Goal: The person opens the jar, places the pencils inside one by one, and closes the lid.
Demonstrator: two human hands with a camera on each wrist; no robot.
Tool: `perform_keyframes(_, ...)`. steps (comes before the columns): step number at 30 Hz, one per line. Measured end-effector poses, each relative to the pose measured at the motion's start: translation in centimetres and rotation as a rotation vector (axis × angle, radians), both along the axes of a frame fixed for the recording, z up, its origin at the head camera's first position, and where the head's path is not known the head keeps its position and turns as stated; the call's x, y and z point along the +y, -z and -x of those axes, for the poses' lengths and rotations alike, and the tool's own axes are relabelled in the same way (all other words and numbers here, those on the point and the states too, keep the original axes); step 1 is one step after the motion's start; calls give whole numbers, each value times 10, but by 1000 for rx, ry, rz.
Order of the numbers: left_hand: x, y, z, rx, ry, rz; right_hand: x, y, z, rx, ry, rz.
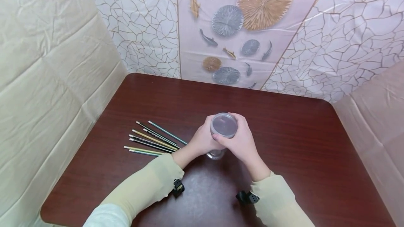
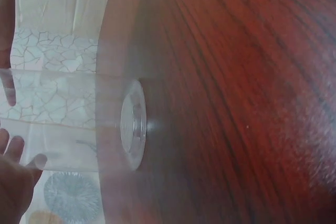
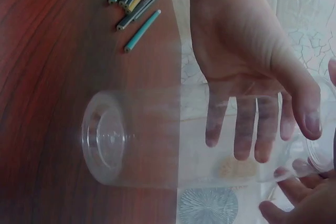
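Note:
A tall clear jar (image 1: 215,155) stands upright in front of me, its round lid (image 1: 224,124) facing up. My left hand (image 1: 202,140) grips the jar's body from the left; in the right wrist view, its fingers (image 3: 244,129) show through the clear wall and its thumb lies near the top. My right hand (image 1: 242,142) holds the lid by its rim, thumb on the near side and fingers around the far side. The base (image 2: 134,124) appears close over the table in the left wrist view. Nothing shows inside the jar.
Several pencils (image 1: 154,137) in black, yellow and teal lie fanned out on the dark wooden table (image 1: 303,157), left of the jar and partly behind my left forearm. Patterned cloth (image 1: 145,20) hangs at the table's back edge, with plain fabric (image 1: 47,80) along the left side.

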State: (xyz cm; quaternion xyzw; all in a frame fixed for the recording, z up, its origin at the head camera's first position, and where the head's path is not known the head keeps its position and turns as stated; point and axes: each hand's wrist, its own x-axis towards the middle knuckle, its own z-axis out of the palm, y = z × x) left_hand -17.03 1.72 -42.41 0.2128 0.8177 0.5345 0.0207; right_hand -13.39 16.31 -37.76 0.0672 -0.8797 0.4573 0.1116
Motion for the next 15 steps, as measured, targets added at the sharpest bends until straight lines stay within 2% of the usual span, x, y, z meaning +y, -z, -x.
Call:
perform_keyframes(8,-1,1,4,16,26,20,0,5,4,28,41,-46)
perform_keyframes(15,-2,0,6,3,29,25,4,6,10,71,-11,-65)
